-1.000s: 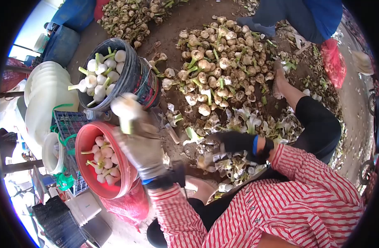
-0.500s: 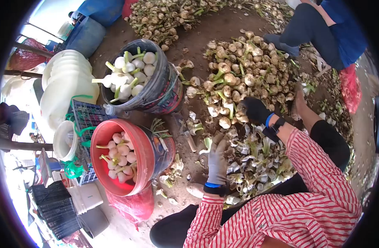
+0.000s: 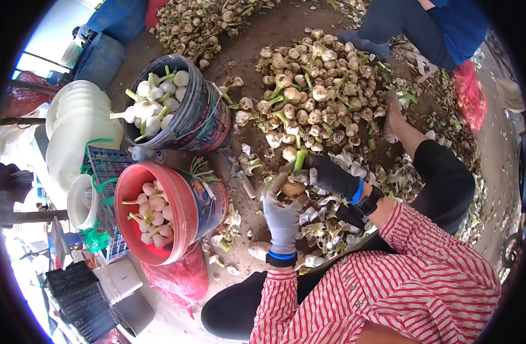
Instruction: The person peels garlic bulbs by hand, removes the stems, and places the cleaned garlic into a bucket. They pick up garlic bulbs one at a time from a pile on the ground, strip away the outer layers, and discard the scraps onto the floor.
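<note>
A garlic bulb [image 3: 292,188] with a thick green stem is between my hands, above the loose peelings [image 3: 331,232]. My left hand [image 3: 283,217], in a grey glove, has its fingers and thumb around the bulb from the near left. My right hand [image 3: 330,175], in a black glove, closes at the base of the stem; its fingertips are partly hidden. Just beyond lies a pile of unpeeled bulbs [image 3: 314,94]. Cleaned white bulbs with stems fill a dark bucket [image 3: 202,117], and others lie inside a red bucket [image 3: 185,215].
Another person's leg [image 3: 389,26] is at the top right, near a pink mesh bag [image 3: 469,94]. At the left stand a blue crate [image 3: 111,166], white tubs [image 3: 79,135] and black crates [image 3: 79,295]. A second bulb pile [image 3: 200,26] lies at the back.
My right hand has come from the pile toward my left hand, and a stemmed bulb is now between them. My left hand has closed around it. The whole view has shifted slightly.
</note>
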Action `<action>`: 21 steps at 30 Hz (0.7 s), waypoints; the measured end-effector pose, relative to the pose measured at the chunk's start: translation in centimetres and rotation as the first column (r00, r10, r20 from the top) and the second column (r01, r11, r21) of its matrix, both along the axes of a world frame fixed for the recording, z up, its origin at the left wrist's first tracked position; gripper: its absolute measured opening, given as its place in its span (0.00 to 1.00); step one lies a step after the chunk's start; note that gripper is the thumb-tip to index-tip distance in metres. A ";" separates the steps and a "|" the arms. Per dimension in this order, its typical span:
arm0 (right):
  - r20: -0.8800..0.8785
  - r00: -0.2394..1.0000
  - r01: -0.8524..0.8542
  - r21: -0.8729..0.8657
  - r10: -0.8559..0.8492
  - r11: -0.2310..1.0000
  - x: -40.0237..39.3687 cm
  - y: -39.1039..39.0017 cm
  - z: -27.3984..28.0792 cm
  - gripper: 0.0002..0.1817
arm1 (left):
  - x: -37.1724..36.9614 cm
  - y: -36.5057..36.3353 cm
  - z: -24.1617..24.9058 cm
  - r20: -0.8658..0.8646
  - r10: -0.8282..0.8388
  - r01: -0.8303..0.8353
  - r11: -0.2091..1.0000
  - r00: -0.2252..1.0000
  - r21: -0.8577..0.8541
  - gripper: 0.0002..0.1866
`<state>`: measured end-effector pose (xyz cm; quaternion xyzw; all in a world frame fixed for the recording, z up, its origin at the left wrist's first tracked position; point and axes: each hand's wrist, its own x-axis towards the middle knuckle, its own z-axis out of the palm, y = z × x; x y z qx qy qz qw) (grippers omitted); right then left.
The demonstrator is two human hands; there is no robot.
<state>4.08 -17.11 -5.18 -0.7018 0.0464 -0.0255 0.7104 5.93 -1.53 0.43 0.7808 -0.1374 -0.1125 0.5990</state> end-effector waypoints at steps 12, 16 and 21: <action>0.207 0.957 -0.200 -0.038 0.204 0.979 -1.7 -1.0 1.6 0.11 | -1.5 2.1 -1.2 -0.523 -0.254 -0.097 0.827 0.813 -0.553 0.25; -0.140 0.990 -0.008 -0.267 -0.030 0.964 -2.3 0.7 3.5 0.17 | -1.7 2.1 -2.9 -0.653 -0.467 -0.395 0.537 0.596 -0.745 0.24; -0.207 0.978 0.096 0.299 -0.034 0.950 -2.7 2.3 -0.1 0.20 | -1.5 2.0 -2.9 -0.798 -0.330 -0.537 0.604 0.504 -0.588 0.26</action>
